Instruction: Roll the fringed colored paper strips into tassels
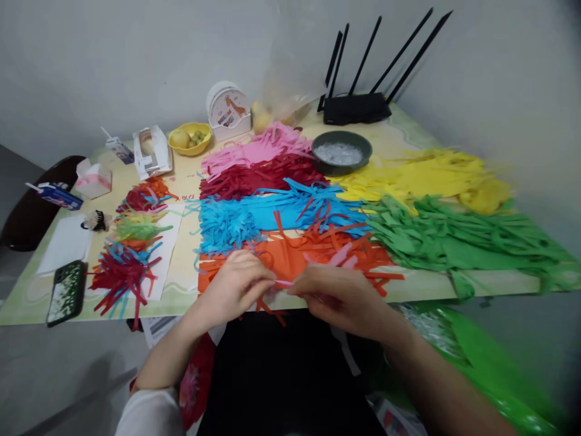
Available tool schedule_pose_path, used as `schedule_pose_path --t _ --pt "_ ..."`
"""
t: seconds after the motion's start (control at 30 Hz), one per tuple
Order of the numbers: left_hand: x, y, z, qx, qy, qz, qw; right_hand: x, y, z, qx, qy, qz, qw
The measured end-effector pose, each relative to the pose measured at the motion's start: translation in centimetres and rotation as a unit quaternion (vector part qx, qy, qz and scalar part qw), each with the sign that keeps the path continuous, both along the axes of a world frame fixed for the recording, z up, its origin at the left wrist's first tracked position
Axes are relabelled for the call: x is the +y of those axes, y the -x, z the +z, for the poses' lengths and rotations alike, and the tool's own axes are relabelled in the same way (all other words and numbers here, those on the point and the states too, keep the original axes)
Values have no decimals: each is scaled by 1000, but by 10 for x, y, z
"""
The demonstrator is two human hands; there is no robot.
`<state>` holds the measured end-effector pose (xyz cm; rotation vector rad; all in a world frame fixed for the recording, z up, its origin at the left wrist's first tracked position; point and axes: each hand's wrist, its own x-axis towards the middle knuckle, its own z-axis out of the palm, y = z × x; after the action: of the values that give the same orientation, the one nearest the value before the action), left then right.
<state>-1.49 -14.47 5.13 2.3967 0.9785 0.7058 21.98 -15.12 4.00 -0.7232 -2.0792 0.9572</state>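
— Two hands on one pink strip (285, 283)? Where is it?

— At the near edge of the table (188, 275), just over the orange pile (290, 254). The left hand (236, 284) pinches one end, fingertips drawn close together. The right hand (338, 297) pinches the other end the same way.

— How would it handle?

— Very light, I'd judge. It's thin and limp, so it bends and creases easily and would tear under a hard pull. Dry paper shouldn't slip.

— Best hold?

— Near the ends, flat between thumb and forefinger, with gentle pressure.
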Motion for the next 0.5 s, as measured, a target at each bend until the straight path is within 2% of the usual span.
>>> schedule_pose_path --t 0.07,0.13,0.2,0.3,0.43,0.5 --pt "0 2 -4 35 -140 3 990 3 -2 1 -2 112 10 994" --pt "0 4 -7 40 -261 -2 965 7 1 -2 17 225 41 973" --pt "1 6 -11 29 -326 -6 945 9 10 -7 54 316 78 944" --pt "2 5 -18 10 -339 28 940 7 27 -15 141 383 81 909" --pt "-1 -3 -30 -78 -277 106 952 1 40 -18 201 342 10 918" --pt "-4 -11 -33 -146 -220 132 955 1 42 -17 224 319 4 921"
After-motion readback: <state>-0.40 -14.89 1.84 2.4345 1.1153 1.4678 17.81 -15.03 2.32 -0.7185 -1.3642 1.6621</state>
